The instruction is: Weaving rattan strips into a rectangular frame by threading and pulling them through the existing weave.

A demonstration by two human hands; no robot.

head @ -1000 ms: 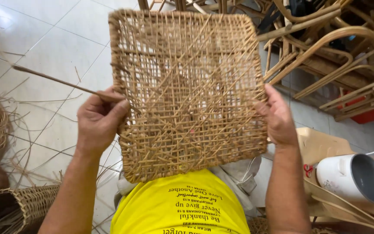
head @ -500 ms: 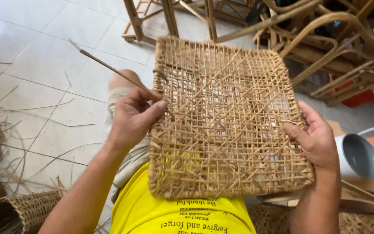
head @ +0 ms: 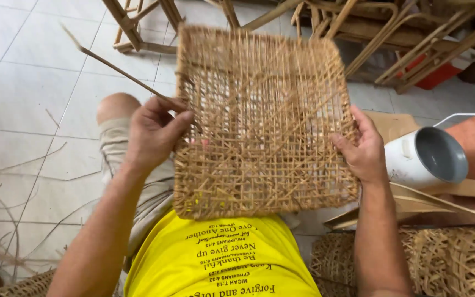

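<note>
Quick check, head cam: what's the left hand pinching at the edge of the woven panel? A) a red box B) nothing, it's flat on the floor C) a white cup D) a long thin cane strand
D: the left hand pinches a long thin cane strand that runs up and to the left from the edge of the woven panel, while the right hand grips the panel's opposite edge.

A floor of pale square tiles (head: 39, 88) carries everything. At ten to eight o'clock loose rattan strands (head: 23, 165) lie scattered across it. At twelve to two o'clock bare wooden chair frames (head: 358, 33) stand in a heap, with a red box (head: 441, 74), perhaps plastic, among them. At four to five o'clock woven rattan pieces (head: 446, 258) rest low beside cardboard (head: 397, 124).
</note>
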